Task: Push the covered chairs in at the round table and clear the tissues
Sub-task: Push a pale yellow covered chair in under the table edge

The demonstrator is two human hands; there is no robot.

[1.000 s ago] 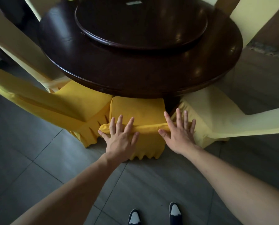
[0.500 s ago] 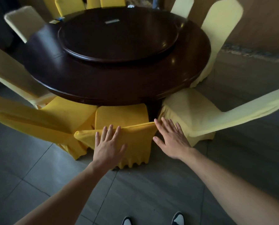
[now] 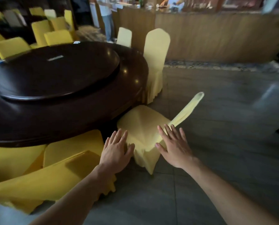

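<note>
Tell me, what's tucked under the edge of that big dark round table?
Under the round table rim sit the front of a pale yellow chair seat and a deeper yellow chair seat. The table's base and the chair legs are hidden by tabletop shadow and the fabric covers.

Dim indoor light overall, w/ the brighter part at the far counter [image 3: 216, 34] up top. Small round glare spots on the dark glossy table [image 3: 132, 75] rim — overhead lamps reflected, prob. Floor [image 3: 216, 143] grey and murky, soft shadow under the pale chair [image 3: 142, 124]. Heavy motion blur at right and top edges; background people and far chairs smeared. Wide-angle bend stretches forearms and the yellow cover [image 3: 30, 189] at lower left. Both hands fairly sharp — left hand [image 3: 116, 151], right hand [image 3: 174, 146].
</note>
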